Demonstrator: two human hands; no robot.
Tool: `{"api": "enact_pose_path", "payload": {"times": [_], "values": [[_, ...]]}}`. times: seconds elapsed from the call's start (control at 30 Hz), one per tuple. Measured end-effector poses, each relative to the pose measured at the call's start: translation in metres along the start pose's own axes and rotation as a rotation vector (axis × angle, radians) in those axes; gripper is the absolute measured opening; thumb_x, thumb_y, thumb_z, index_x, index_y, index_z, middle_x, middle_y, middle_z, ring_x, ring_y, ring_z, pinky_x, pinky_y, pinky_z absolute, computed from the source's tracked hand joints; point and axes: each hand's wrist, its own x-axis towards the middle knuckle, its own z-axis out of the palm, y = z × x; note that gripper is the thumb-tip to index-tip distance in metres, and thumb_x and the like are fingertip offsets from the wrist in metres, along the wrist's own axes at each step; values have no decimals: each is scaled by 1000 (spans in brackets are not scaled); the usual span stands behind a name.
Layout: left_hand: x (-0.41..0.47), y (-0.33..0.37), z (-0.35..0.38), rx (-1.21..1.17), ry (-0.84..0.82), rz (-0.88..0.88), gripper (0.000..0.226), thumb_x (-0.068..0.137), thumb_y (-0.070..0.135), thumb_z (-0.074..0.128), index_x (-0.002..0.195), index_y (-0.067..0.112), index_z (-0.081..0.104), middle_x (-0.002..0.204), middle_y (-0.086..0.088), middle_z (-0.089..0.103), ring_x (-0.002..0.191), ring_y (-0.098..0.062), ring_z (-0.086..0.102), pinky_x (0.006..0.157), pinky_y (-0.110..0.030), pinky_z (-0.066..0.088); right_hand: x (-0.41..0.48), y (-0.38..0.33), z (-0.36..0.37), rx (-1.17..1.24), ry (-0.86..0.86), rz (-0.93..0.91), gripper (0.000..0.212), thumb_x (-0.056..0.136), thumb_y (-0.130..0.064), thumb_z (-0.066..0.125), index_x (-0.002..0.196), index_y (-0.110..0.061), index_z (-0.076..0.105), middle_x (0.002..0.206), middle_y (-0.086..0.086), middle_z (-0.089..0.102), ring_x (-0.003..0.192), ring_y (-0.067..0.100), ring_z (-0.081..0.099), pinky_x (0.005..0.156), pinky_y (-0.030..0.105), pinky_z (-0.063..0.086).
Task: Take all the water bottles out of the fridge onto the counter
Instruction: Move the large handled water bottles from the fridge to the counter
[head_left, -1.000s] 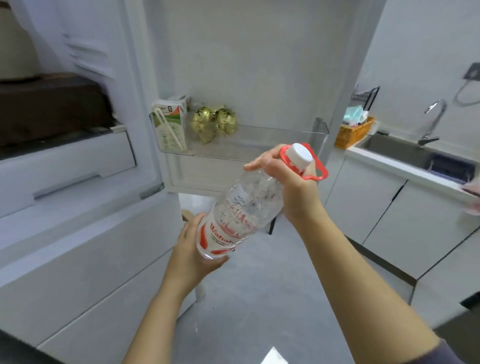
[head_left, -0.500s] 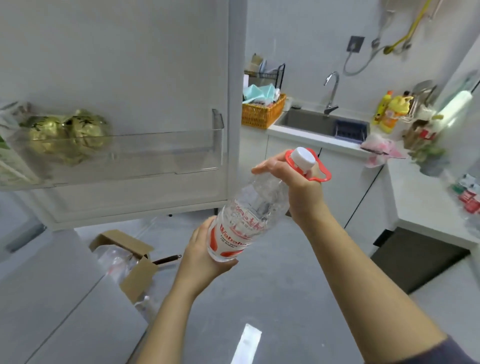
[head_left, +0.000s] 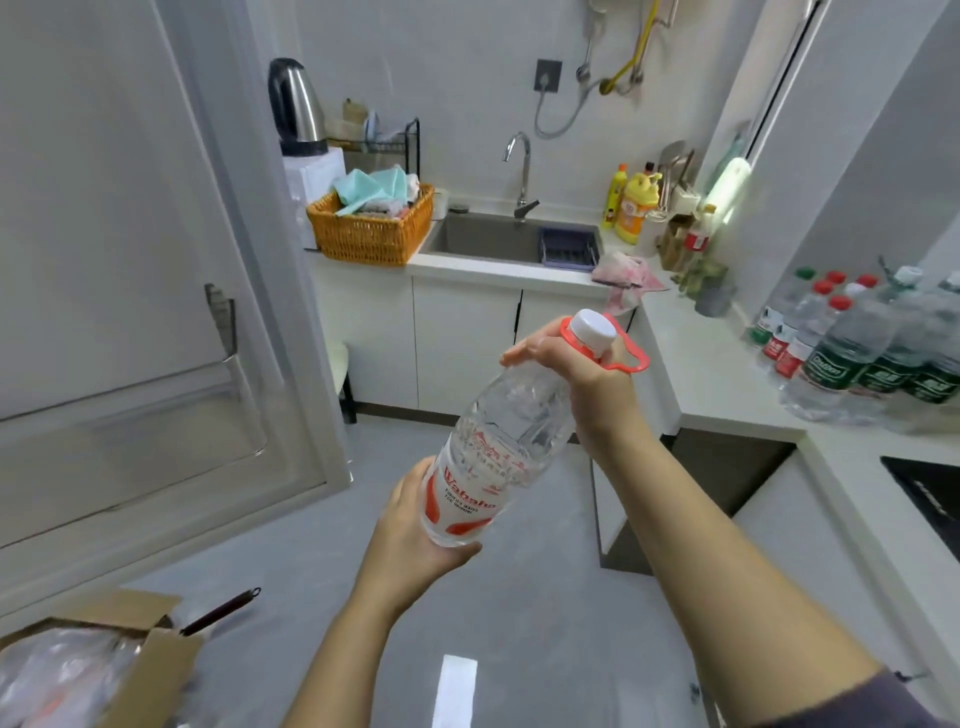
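Observation:
I hold a large clear water bottle (head_left: 501, 441) tilted in mid-air over the floor; it has a red and white label, a white cap and a red carry handle. My right hand (head_left: 597, 387) grips its neck just under the cap. Under its base, my left hand (head_left: 415, 530) cups the bottom. The open fridge door (head_left: 130, 260) stands at the left. On the white counter (head_left: 722, 379) at the right stand several water bottles (head_left: 862, 348) with red and green caps and labels.
An orange wicker basket (head_left: 371, 226) with cloths sits left of the sink (head_left: 498, 239) and tap. Yellow detergent bottles (head_left: 631, 208) and a pink cloth (head_left: 626, 273) lie by the sink. An open cardboard box (head_left: 109, 660) is on the floor at lower left. A black cooktop (head_left: 930, 493) is at the right edge.
My view has swung right, away from the fridge door shelf toward the sink and counter. The bottle stays in both hands, moving right with me; the bottles on the counter have come into sight.

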Motion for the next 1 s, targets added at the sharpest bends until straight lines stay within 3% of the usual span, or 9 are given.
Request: {"api": "enact_pose_path", "payload": {"times": [0.37, 0.6, 0.87, 1.0], "values": [[54, 30, 75, -23, -67, 56, 87, 56, 30, 89, 128, 44, 43, 116, 24, 53, 105, -6, 57, 68, -11, 51, 38, 9, -86, -34, 76, -13, 7, 73, -9, 61, 68, -11, 66, 70, 7, 73, 76, 24, 71, 76, 26, 55], [90, 67, 152, -29, -77, 67, 89, 56, 29, 90, 131, 41, 43, 117, 21, 54, 104, -7, 59, 68, -6, 50, 69, 9, -175, -62, 85, -31, 10, 73, -11, 62, 66, -14, 69, 71, 6, 73, 76, 23, 71, 77, 25, 53], [119, 109, 243, -65, -106, 95, 85, 56, 30, 90, 129, 37, 46, 116, 19, 57, 102, -6, 61, 73, -8, 52, 89, 8, -268, -100, 103, 10, 10, 73, -12, 63, 65, -15, 69, 71, 3, 73, 76, 20, 71, 77, 26, 54], [134, 124, 272, -83, -138, 114, 85, 56, 30, 91, 128, 40, 46, 117, 19, 57, 104, -9, 62, 80, -16, 55, 98, 7, -301, -108, 143, 0, 24, 74, -12, 63, 56, -27, 71, 69, 1, 73, 76, 21, 71, 76, 28, 55]]}}
